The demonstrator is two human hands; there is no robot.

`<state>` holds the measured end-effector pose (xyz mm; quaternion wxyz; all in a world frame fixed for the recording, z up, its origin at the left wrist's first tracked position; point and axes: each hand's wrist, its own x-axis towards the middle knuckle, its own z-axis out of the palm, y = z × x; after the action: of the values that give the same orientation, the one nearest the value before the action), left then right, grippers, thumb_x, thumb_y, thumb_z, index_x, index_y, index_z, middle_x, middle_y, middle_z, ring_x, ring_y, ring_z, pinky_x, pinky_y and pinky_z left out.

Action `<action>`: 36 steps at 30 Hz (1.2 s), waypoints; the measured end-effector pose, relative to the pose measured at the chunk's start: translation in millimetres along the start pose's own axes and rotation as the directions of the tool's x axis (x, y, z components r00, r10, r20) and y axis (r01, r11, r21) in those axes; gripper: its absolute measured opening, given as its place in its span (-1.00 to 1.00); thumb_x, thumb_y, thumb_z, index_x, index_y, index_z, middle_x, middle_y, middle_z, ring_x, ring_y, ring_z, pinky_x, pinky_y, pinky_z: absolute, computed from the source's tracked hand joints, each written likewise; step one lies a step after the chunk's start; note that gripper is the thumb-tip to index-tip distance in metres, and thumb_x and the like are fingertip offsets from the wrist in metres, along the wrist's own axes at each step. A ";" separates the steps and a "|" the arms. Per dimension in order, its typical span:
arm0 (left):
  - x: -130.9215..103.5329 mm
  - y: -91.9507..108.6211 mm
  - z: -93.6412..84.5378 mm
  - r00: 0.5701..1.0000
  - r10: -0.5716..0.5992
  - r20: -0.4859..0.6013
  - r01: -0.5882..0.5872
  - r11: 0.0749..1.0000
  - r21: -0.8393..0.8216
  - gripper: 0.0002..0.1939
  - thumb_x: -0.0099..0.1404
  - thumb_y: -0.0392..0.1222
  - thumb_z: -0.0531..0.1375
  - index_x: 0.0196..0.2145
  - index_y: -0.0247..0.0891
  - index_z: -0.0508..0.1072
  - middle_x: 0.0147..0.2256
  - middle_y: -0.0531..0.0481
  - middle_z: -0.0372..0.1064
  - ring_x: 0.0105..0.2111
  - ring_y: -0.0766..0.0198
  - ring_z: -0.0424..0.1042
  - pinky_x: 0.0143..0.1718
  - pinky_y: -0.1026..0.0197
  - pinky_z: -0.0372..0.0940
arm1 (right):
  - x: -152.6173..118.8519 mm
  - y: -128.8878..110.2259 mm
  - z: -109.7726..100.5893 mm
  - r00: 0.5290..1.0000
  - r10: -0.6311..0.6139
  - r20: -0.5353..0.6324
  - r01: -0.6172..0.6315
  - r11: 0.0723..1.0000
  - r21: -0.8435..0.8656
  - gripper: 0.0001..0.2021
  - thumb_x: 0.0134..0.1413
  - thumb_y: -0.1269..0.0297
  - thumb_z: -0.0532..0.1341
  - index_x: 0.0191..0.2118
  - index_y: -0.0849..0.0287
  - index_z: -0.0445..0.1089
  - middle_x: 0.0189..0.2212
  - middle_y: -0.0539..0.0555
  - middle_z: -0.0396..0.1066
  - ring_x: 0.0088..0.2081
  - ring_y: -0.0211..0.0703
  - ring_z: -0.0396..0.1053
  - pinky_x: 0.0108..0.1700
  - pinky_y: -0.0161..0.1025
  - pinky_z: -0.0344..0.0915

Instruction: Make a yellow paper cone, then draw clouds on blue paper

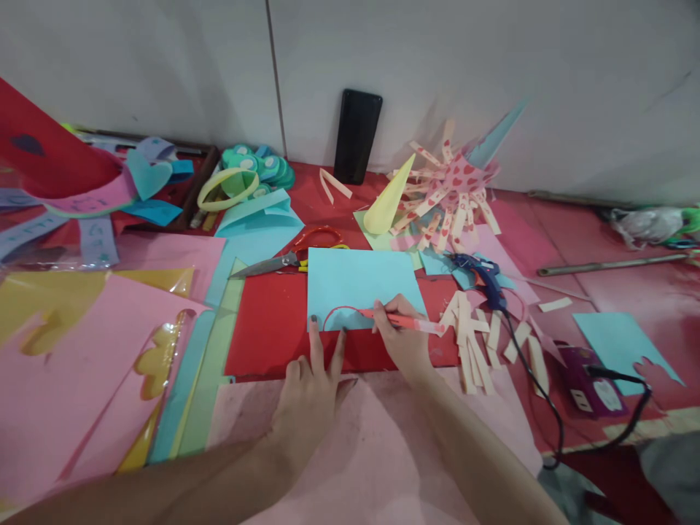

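A light blue sheet of paper lies on a red board in front of me. Curving up from the sheet's near edge is a red drawn arc. My right hand grips a red marker, its tip at the right part of the arc. With two fingers stretched onto the sheet's near edge, my left hand presses the paper; its other fingers are curled. Scissors with red and yellow handles lie just behind the sheet, partly covered by it.
At right are a glue gun with a cord, pale paper strips and a purple power box. A yellow paper cone stands behind. A phone leans on the wall. Pink sheets cover the left.
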<state>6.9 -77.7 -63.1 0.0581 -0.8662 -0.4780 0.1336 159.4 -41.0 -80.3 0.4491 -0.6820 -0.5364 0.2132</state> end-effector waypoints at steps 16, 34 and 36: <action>-0.3 -0.2 1.9 1.000 -0.006 0.001 0.006 0.999 -0.051 -0.47 0.32 -0.05 -0.16 0.20 -0.25 -0.08 0.13 -0.48 -0.02 -0.42 0.16 0.40 -0.34 0.07 0.26 | -3.4 2.6 -0.8 0.998 0.041 -0.042 -0.042 0.999 -0.012 -0.69 0.03 0.28 0.06 -0.65 0.12 -0.03 -0.80 -0.17 0.02 -0.72 -0.38 0.03 -0.61 -0.39 0.02; 0.7 0.0 2.2 1.000 0.000 0.000 0.000 1.000 -0.016 -0.47 0.32 -0.05 -0.16 0.20 -0.25 -0.07 0.12 -0.48 -0.01 -0.41 0.16 0.41 -0.35 0.07 0.27 | -3.1 0.7 -1.7 0.999 0.002 -0.038 -0.005 0.997 -0.074 -0.70 0.03 0.27 0.08 -0.64 0.12 0.01 -0.79 -0.15 0.07 -0.70 -0.37 0.05 -0.59 -0.38 0.04; 0.6 0.2 1.7 1.000 -0.006 0.008 0.006 1.000 -0.030 -0.48 0.32 -0.05 -0.15 0.20 -0.24 -0.07 0.13 -0.46 -0.02 -0.40 0.16 0.41 -0.34 0.07 0.27 | -3.0 2.2 -1.5 0.999 0.000 -0.035 -0.003 0.997 -0.076 -0.70 0.03 0.28 0.07 -0.64 0.12 -0.01 -0.78 -0.16 0.02 -0.69 -0.37 0.01 -0.59 -0.38 0.02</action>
<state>6.8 -77.3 -64.9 0.0434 -0.8650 -0.4828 0.1297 160.7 -44.4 -82.0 0.4318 -0.7027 -0.5358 0.1809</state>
